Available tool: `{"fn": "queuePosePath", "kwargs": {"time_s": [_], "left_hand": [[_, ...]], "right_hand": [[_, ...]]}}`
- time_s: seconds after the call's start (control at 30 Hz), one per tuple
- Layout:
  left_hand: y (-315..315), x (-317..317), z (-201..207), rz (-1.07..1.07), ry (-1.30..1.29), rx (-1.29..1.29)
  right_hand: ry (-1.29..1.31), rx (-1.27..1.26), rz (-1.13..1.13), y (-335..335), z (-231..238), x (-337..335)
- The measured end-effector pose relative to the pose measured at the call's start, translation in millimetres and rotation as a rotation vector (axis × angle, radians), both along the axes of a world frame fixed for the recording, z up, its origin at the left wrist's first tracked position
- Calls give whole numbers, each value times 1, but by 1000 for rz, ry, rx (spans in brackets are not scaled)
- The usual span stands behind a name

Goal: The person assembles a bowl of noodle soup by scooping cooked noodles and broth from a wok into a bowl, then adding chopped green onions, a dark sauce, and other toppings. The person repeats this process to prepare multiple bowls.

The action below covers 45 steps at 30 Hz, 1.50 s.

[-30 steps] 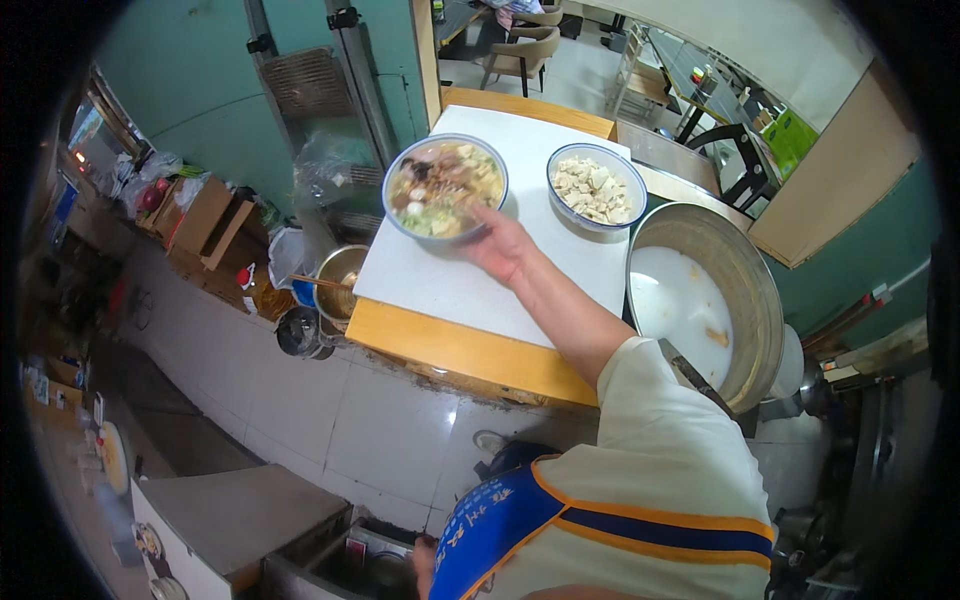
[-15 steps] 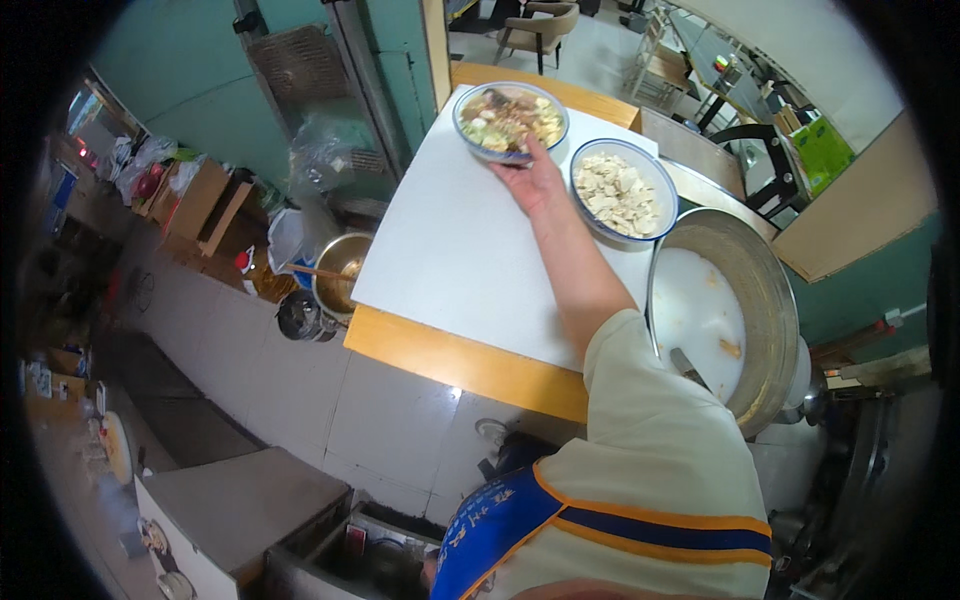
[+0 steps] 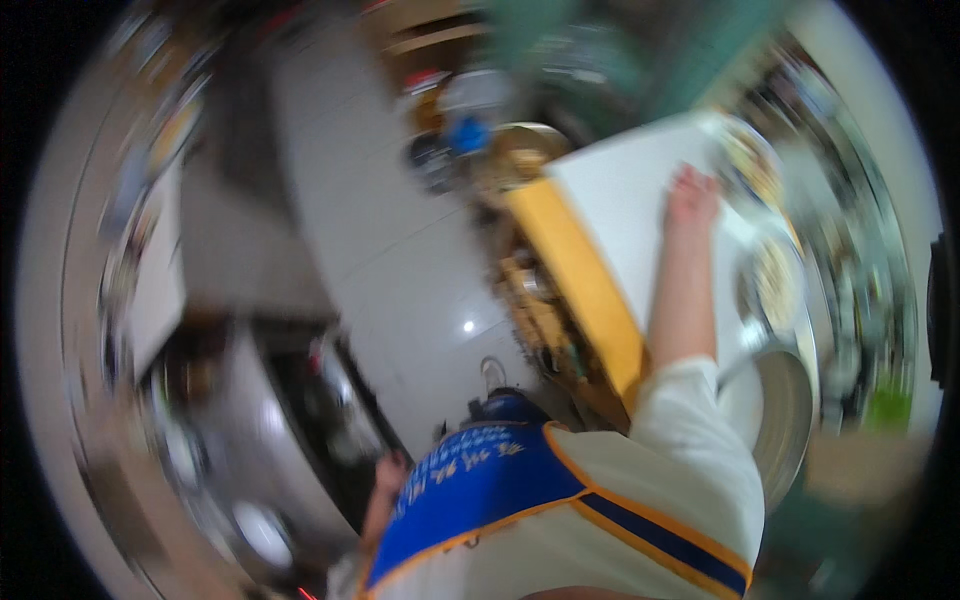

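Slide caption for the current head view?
Blurred head view: right hand over a white tabletop near a filled bowl, left hand low beside the blue apron.

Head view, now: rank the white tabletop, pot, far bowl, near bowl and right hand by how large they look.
1. White tabletop
2. Pot, partly hidden
3. Far bowl and near bowl: blurred and too alike to rank
4. Right hand, smallest

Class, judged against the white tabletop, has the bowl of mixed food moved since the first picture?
Yes. The bowl of mixed food has moved farther out, to the far end of the white tabletop.
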<state>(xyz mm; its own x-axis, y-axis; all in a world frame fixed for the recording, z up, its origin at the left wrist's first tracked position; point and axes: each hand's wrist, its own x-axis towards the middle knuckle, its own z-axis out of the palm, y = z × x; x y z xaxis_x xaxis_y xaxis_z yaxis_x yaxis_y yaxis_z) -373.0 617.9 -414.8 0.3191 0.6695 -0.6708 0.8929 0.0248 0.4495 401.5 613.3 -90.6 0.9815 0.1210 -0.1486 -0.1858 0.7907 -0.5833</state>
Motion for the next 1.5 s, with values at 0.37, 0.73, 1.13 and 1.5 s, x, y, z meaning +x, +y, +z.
{"fn": "queuePosePath", "kwargs": {"time_s": [0.37,0.73,1.13,1.5], "left_hand": [[-144,-324,-25,447,-12,138],[-220,-533,163,1844,-1093,219],[-116,-621,268,2237,-1486,652],[-210,-640,404,2314,-933,697]], "right_hand": [[-75,-447,1259,125,-83,-651],[-228,-802,2173,43,-140,-1075],[-326,-851,2470,139,-196,-1282],[229,-516,2716,203,-253,-1355]]}}
